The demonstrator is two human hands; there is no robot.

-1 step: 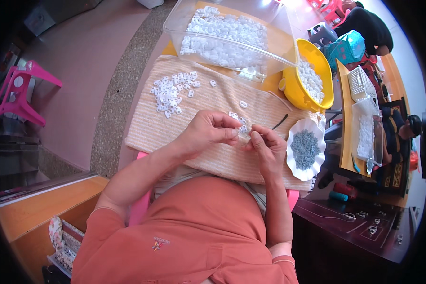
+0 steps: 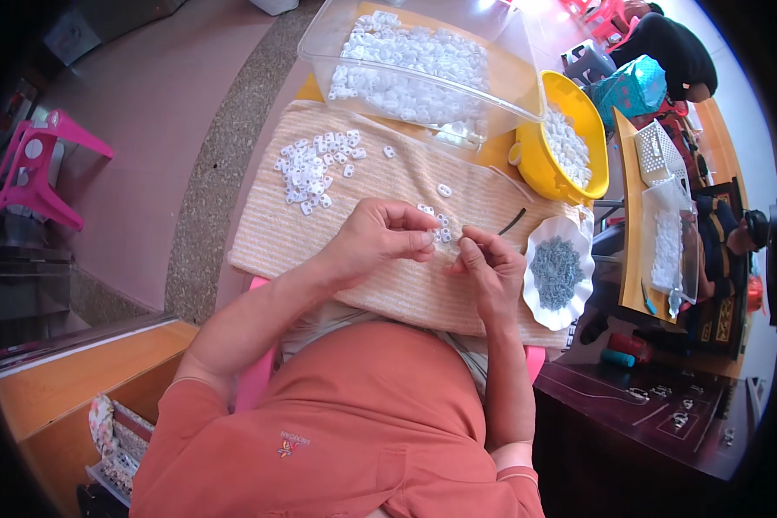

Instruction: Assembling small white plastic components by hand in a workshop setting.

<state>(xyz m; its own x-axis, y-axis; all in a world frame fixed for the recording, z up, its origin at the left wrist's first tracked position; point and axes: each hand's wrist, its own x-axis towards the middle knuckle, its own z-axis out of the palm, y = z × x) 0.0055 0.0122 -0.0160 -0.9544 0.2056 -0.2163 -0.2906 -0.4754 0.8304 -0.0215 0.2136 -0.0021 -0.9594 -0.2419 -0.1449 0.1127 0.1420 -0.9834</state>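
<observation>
Over a striped beige cloth point(image 2: 272, 237), my left hand point(image 2: 378, 240) is closed in a pinch, thumb against forefinger. My right hand point(image 2: 492, 269) pinches too, its fingertips a short gap to the right of the left ones. Whatever each holds is too small to make out. Just beyond the fingertips lie several small white plastic pieces with holes point(image 2: 443, 222), partly hidden by the left hand. A larger heap of the same pieces point(image 2: 304, 175) sits farther left. Beside my right hand stands a white scalloped bowl point(image 2: 533, 302) of small grey parts point(image 2: 556, 269).
A clear plastic bin point(image 2: 514, 108) of white pieces stands at the far edge, with a yellow basket point(image 2: 540, 177) of white pieces to its right. A thin black strip point(image 2: 512, 222) lies near the bowl. Pink stool point(image 2: 47, 168) at left; other people sit at right.
My right hand has shifted very slightly to the right, widening the gap between the fingertips a little. The left hand is almost unmoved.
</observation>
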